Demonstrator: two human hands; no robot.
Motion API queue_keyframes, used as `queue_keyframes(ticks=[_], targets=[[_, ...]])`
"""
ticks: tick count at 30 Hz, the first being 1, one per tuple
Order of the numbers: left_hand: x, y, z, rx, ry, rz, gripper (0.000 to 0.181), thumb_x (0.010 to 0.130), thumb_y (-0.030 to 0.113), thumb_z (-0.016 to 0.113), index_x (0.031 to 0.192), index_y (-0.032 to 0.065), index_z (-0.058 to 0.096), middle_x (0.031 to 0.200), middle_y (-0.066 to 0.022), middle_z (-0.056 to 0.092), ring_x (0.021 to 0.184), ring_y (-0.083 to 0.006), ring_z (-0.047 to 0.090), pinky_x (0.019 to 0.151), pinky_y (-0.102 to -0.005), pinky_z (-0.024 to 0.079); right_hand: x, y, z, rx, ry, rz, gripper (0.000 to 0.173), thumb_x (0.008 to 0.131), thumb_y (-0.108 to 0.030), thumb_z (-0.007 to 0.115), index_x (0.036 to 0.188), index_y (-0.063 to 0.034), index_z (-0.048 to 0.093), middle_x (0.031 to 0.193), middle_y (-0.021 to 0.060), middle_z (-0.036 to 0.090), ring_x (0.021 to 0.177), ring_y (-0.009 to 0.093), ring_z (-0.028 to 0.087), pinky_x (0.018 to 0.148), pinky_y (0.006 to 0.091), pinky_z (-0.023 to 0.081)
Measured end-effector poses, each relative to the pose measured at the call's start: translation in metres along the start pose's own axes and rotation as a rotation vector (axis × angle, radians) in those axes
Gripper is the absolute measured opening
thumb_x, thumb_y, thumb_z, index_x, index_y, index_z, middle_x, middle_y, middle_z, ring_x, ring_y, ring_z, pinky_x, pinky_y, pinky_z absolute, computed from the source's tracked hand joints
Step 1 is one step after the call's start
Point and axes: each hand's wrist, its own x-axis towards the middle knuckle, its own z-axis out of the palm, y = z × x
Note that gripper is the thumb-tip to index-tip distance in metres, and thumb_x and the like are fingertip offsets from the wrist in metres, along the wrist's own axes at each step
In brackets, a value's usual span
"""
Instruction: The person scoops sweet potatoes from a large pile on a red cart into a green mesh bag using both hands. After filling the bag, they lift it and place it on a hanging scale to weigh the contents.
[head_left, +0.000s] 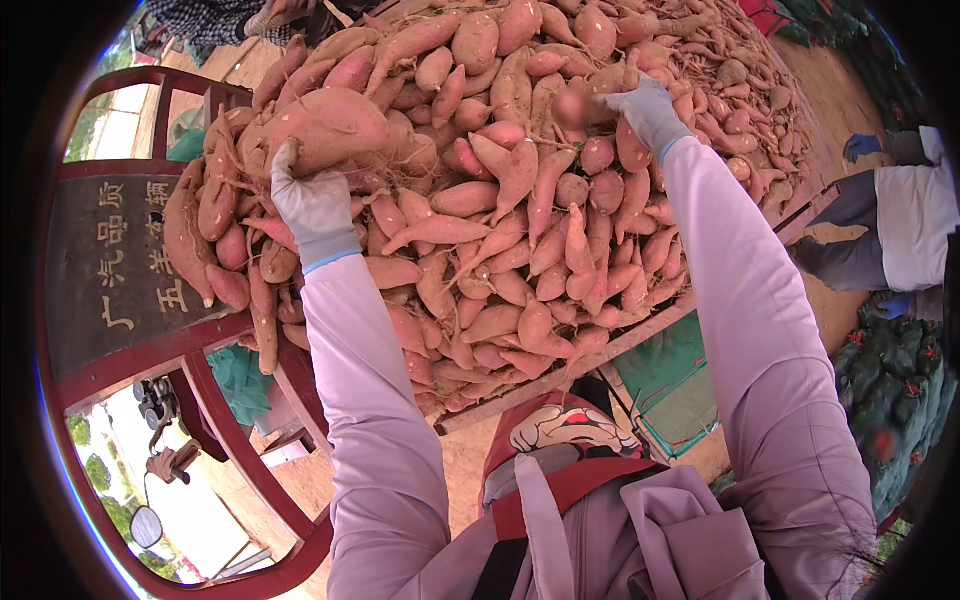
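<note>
A heap of pinkish-red sweet potatoes (510, 247), soil and rootlets clinging to them, spreads across a cart bed before me. My left hand (311, 199), in a pale work glove, grips a very large sweet potato (330, 124) at the heap's left side, thumb against its near face. Farther right, my right hand (645, 112), also gloved, reaches onto the heap with thumb and fingers apart around a sweet potato (613, 77). Whether it grips that one I cannot tell. A patch just left of the right hand is blurred.
At left stands a dark red metal frame (195, 337) with a lettered panel (112, 262). The bed's near edge (570, 360) runs before my body; a green crate (667, 386) sits below. Right are a person (907, 217) in blue gloves and filled green mesh sacks (892, 405). Another gloved hand (266, 16) shows at top.
</note>
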Motion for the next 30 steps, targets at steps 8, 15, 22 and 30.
queue_keyframes(ticks=[8,15,22,30], targets=[[-0.074,-0.017,0.038,0.014,0.096,-0.026,0.064,0.079,0.05,0.057,0.134,0.0177,0.055,0.145,-0.009,0.049,0.139,-0.032,0.039,0.113,-0.0633,0.026,-0.144,-0.007,-0.072,1.346,-0.132,-0.026,0.042,0.09,-0.015,0.067,0.128,-0.0004,0.056,0.119,0.0072,0.065,0.106,0.019,0.062,0.089,0.0322,0.052],[-0.168,-0.01,0.034,-0.091,-1.04,-0.335,0.083,0.084,0.057,0.056,0.149,0.0094,0.036,0.155,-0.0096,0.034,0.142,-0.0265,0.029,0.118,-0.0442,0.026,-0.389,0.111,-0.113,1.689,0.152,0.272,0.081,0.08,-0.04,0.074,0.143,-0.0039,0.038,0.136,0.0124,0.053,0.101,0.027,0.064,0.086,0.0422,0.055],[-0.352,-0.079,0.04,-0.236,-0.281,-0.756,0.06,0.096,0.045,0.044,0.142,0.0065,0.042,0.139,-0.0127,0.049,0.125,-0.0302,0.048,0.104,-0.0466,0.042,-0.592,0.236,-0.167,1.523,0.305,0.596,0.056,0.086,-0.042,0.07,0.123,-0.0031,0.057,0.109,0.0143,0.066,0.083,0.024,0.066,0.07,0.0374,0.058],[-0.532,-0.27,0.03,0.183,-0.306,-1.639,0.043,0.096,0.044,0.054,0.12,0.0089,0.061,0.11,-0.0092,0.068,0.097,-0.0203,0.067,0.089,-0.0358,0.054,-0.55,0.257,-0.097,1.456,0.474,0.986,0.053,0.096,-0.039,0.06,0.138,-0.0092,0.048,0.133,0.0098,0.055,0.112,0.024,0.058,0.092,0.0427,0.052]])
